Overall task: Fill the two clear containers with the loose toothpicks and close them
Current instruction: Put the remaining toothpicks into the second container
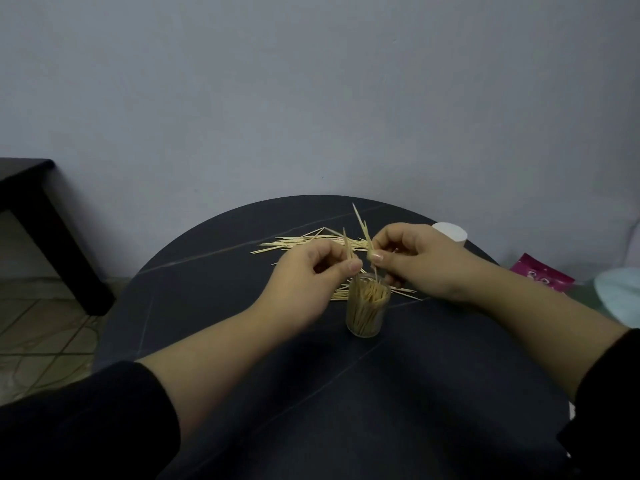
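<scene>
A clear container (368,318) stands upright and lidless just below the centre of the frame on the dark round worktop (242,341), packed with standing toothpicks. Just above its mouth, the left hand (308,278) pinches a few sticks (347,245) and the right hand (419,261) pinches another small bunch (363,230), all tips pointing up. The loose toothpicks (311,242) lie scattered just behind both hands, and a white round object (450,232) sits beyond the right hand.
</scene>
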